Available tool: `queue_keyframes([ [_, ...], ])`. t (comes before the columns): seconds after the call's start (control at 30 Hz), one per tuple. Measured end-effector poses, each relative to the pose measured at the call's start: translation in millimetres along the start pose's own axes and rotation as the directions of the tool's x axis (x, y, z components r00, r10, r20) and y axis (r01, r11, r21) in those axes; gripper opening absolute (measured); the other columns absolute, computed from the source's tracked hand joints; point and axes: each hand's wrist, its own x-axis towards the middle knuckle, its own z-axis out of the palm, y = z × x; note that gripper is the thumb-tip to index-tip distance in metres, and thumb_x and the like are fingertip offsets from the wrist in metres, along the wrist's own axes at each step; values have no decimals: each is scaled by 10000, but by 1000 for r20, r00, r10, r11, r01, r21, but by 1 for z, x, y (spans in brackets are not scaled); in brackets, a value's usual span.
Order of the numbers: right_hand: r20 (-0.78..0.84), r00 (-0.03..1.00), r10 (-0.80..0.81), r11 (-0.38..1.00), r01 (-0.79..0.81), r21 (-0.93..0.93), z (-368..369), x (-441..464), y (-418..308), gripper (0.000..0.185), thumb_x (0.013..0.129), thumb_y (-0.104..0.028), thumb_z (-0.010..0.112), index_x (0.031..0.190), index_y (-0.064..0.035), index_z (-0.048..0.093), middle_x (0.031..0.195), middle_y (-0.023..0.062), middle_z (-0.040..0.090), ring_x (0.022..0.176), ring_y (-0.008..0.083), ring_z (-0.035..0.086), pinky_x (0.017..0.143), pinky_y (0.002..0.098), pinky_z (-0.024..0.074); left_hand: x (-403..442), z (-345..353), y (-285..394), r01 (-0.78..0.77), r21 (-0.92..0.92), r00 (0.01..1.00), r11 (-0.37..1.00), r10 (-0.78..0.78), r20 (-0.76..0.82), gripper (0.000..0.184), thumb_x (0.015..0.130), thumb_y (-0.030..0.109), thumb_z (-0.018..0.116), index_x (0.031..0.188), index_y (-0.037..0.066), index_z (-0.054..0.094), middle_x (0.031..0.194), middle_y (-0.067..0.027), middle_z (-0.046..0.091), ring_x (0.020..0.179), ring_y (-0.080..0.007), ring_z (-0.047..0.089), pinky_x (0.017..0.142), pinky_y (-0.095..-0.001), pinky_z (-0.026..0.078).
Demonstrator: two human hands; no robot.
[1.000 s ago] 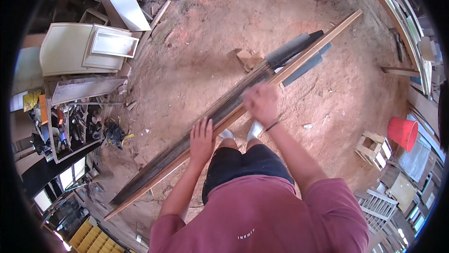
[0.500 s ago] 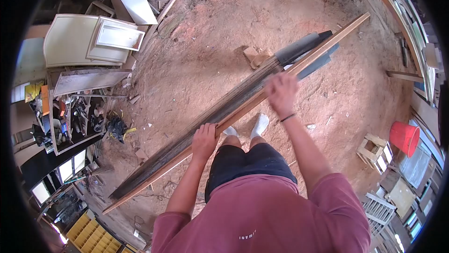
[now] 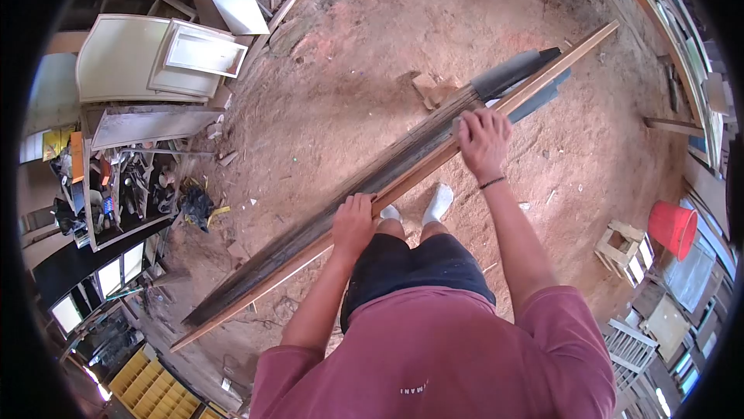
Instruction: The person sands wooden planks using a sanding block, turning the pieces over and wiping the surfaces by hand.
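A long, light brown wooden strip (image 3: 418, 170) runs diagonally from lower left to upper right, along the near side of a dark, weathered beam (image 3: 310, 227). My left hand (image 3: 354, 222) has its fingers bent over the strip near its middle. Farther up the strip, my right hand (image 3: 484, 139) rests with curled fingers. A small greyish piece shows at its thumb side, mostly hidden by the hand. Behind the strip's upper part lie a grey sheet or tube (image 3: 505, 76) and a blue-grey piece (image 3: 546, 100).
Bare earth floor (image 3: 341, 101) surrounds the beam, with a block (image 3: 434, 91) beyond it. White panels (image 3: 124, 59) and a cluttered shelf (image 3: 128, 190) stand left. At right are a red bucket (image 3: 672, 230), a wooden crate (image 3: 620, 248) and stacked boards. My feet are below the strip.
My right hand has moved up and right along the strip. My left hand stays on the strip, its fingers now more bent over it. The view has shifted slightly.
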Motion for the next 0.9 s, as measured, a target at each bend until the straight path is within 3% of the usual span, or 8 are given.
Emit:
queue_keyframes([
  [0.27,128,935,-332,910,281,306,8,-98,-129,314,882,-296,796,1186,-237,744,1223,49,662,1306,287,601,1226,570,371,-6,1,-7,32,-65,997,997,-28,66,472,837,153,819,1255,48,626,1183,-126,667,1118,-341,655,919,-471,532],
  [0.37,201,972,-122,953,58,299,9,-42,-48,206,962,-362,726,1107,-217,744,1159,49,660,1157,284,624,1122,540,406,-19,-24,-11,24,-90,999,996,-22,27,524,832,150,838,1292,46,609,1259,-137,655,1146,-351,644,961,-482,518],
  [0.43,130,991,-33,999,33,0,5,-1,5,165,980,-310,711,1094,-197,746,1127,63,650,1108,286,599,1026,519,424,-38,-38,-26,26,-39,999,999,-25,21,551,831,160,848,1313,48,606,1296,-135,646,1154,-343,640,973,-477,508],
  [0.57,63,996,58,998,-60,32,11,-19,-26,152,965,-258,711,1096,-197,758,1175,51,667,1136,286,596,1018,517,433,-76,-46,-64,108,-64,987,992,-100,122,575,802,178,878,1304,57,626,1231,-126,641,1125,-343,643,942,-476,528],
  [0.67,121,986,-117,967,86,238,32,-115,-148,249,801,-300,799,1037,-221,778,1187,51,722,1244,290,638,1095,568,457,-76,-42,-70,102,-24,981,995,-97,167,493,804,189,877,1224,64,648,1130,-120,636,1062,-338,652,880,-471,552],
  [0.7,259,902,-344,923,274,271,2,-120,-191,308,809,-370,792,1088,-244,763,1242,61,706,1288,306,630,1146,590,428,-76,-41,-68,85,8,985,996,-86,153,434,815,195,869,1171,67,657,1076,-118,629,1025,-335,656,846,-468,563],
  [0.77,141,891,-431,857,355,375,18,-168,-238,331,815,-412,788,1111,-268,747,1287,60,686,1339,322,607,1177,590,413,-78,-32,-73,90,27,986,996,-93,139,382,832,205,854,1126,67,653,1048,-117,626,1000,-333,659,821,-466,565],
  [0.9,127,951,-282,906,220,362,18,-101,-152,249,885,-311,778,1104,-203,730,1171,44,672,1215,277,616,1107,546,438,-81,-31,-72,80,51,992,995,-85,94,282,879,218,806,1059,73,645,1012,-114,622,962,-328,663,786,-463,565],
])
